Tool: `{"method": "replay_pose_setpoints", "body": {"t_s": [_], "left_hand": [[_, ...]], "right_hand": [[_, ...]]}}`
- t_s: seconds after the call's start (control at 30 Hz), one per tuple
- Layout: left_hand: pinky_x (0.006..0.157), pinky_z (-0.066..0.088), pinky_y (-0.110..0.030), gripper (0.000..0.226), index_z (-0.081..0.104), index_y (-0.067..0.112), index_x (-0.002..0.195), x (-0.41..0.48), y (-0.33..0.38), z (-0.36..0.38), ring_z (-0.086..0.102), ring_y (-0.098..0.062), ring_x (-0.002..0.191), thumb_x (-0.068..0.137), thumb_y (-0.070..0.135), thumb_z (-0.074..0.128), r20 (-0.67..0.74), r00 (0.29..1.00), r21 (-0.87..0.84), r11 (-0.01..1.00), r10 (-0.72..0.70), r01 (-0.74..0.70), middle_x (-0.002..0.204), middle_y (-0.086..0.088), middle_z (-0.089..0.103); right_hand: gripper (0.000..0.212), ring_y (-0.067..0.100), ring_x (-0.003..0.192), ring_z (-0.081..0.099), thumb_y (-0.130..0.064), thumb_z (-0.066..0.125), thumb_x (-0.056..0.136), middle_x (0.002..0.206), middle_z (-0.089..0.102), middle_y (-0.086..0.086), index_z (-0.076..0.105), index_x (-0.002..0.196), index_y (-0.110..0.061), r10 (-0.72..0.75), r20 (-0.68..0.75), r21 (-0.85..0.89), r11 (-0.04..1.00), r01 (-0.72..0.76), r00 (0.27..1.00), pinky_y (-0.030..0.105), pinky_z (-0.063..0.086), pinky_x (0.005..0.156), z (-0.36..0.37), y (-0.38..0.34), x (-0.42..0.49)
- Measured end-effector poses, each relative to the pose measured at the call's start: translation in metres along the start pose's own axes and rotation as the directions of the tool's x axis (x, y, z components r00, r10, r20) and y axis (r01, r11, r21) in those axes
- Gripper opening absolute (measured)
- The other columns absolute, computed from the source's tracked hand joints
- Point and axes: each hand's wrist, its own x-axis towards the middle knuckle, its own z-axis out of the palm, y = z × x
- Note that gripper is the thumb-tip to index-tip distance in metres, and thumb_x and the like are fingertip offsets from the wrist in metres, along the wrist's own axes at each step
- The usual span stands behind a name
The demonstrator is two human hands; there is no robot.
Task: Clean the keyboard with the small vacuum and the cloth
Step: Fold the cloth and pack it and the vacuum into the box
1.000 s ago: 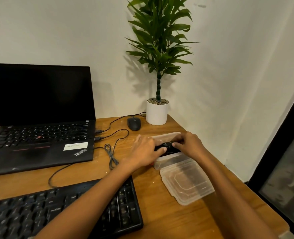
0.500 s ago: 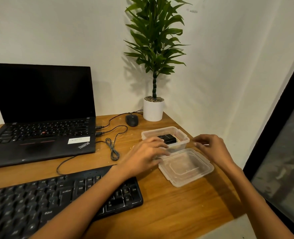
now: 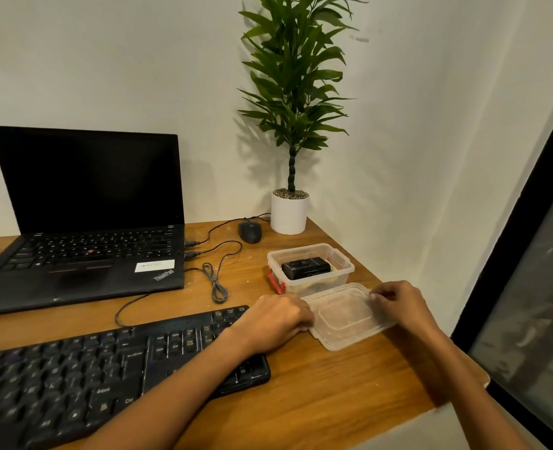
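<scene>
A black keyboard (image 3: pixel 83 378) lies at the front left of the wooden desk (image 3: pixel 317 394). A clear plastic box (image 3: pixel 343 264) stands open at the right, with a small black vacuum (image 3: pixel 306 267) inside it. The clear lid (image 3: pixel 346 316) lies upside down in front of the box. My left hand (image 3: pixel 275 323) holds the lid's left edge with curled fingers. The lid's far right edge is pinched by my right hand (image 3: pixel 398 303). No cloth shows in this view.
An open black laptop (image 3: pixel 83 222) stands at the back left, with cables (image 3: pixel 216 280) trailing from it to a black mouse (image 3: pixel 250 231). A potted plant (image 3: pixel 288 212) fills the back corner. The desk's right edge runs close to a wall and a dark window frame (image 3: pixel 509 254).
Both hands left the vacuum in the box and came back to the lid. The left now holds its left edge, the right pinches its far right edge.
</scene>
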Motion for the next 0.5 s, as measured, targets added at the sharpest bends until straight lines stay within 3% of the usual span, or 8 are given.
{"method": "replay_pose_setpoints", "body": {"t_s": [0.1,0.2,0.4,0.5], "left_hand": [[0.081,0.051,-0.035,0.018,0.064,0.018,0.103,-0.003,-0.002,0.001,0.058,-0.014,0.101,0.092,0.023,0.052,-0.025,1.0,-0.031,0.999,0.005,-0.005,0.106,0.001,0.065],[0.088,0.049,-0.027,0.019,0.063,0.018,0.107,-0.006,-0.004,-0.001,0.058,-0.01,0.1,0.092,0.024,0.052,-0.086,0.996,-0.105,0.994,-0.008,-0.001,0.107,0.002,0.065],[0.086,0.046,-0.012,0.022,0.065,0.019,0.109,-0.005,-0.01,-0.012,0.055,0.007,0.094,0.088,0.02,0.059,-0.238,0.939,-0.354,0.923,-0.247,0.153,0.105,0.011,0.065],[0.082,0.049,-0.014,0.021,0.066,0.022,0.105,0.0,-0.014,-0.019,0.06,0.002,0.092,0.085,0.02,0.062,-0.265,0.872,-0.526,0.819,-0.413,0.229,0.101,0.011,0.067]], "right_hand": [[0.022,0.021,0.087,0.062,-0.023,0.063,0.086,0.095,0.069,0.007,0.07,0.099,-0.007,-0.023,-0.002,0.026,0.999,0.023,1.0,0.032,0.051,0.078,-0.002,0.001,-0.001],[0.024,0.02,0.084,0.063,-0.031,0.058,0.087,0.085,0.068,0.002,0.071,0.089,-0.012,-0.044,-0.033,0.204,0.978,0.05,0.998,0.025,0.048,0.068,-0.013,-0.004,-0.004],[0.044,0.023,0.09,0.06,-0.037,0.037,0.097,0.096,0.066,0.01,0.069,0.092,-0.007,0.069,0.009,0.628,0.776,-0.059,0.998,0.034,0.05,0.081,-0.028,-0.022,0.011],[0.035,0.027,0.089,0.057,-0.033,0.037,0.098,0.093,0.061,0.015,0.063,0.089,-0.01,0.102,0.055,0.754,0.648,-0.108,0.993,0.045,0.047,0.087,-0.031,-0.036,0.021]]}}
